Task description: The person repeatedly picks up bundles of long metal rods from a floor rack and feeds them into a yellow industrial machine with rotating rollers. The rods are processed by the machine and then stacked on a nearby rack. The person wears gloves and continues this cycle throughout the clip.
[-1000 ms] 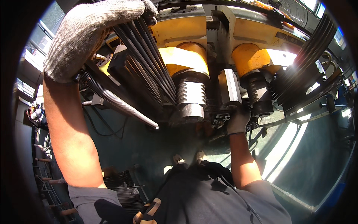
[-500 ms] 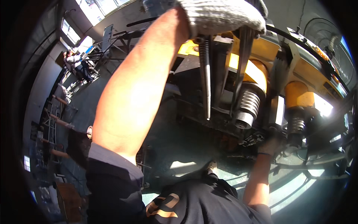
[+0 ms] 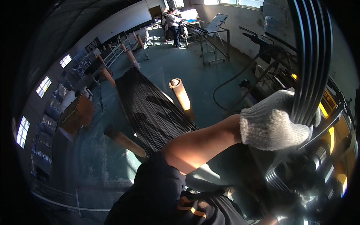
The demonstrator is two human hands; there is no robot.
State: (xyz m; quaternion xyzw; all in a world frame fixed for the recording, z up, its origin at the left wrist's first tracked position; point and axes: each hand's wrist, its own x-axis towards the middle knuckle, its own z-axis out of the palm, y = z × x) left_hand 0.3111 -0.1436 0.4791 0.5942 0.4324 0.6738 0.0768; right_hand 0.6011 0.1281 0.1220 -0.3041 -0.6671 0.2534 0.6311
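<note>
My left hand (image 3: 277, 122), in a white knitted glove, is closed round a bundle of several long dark metal rods (image 3: 312, 52). The rods run upward past the hand, and shiny lower lengths show below it. A yellow machine (image 3: 339, 127) with coil springs stands just beyond this hand. At the lower right edge, my right hand (image 3: 280, 216) is low beside the machine, washed out by glare and partly cut off, so its fingers cannot be made out.
A long pile of black rods (image 3: 150, 108) lies to my left between upright brown posts (image 3: 180, 93). Farther back are a metal frame table (image 3: 215, 37) and two people (image 3: 173, 24). A brown box (image 3: 77, 112) stands at far left.
The view has swung left, bringing the rod pile and posts into sight. My left hand now shows gripping the rods at the right; my right hand has slipped to the lower edge.
</note>
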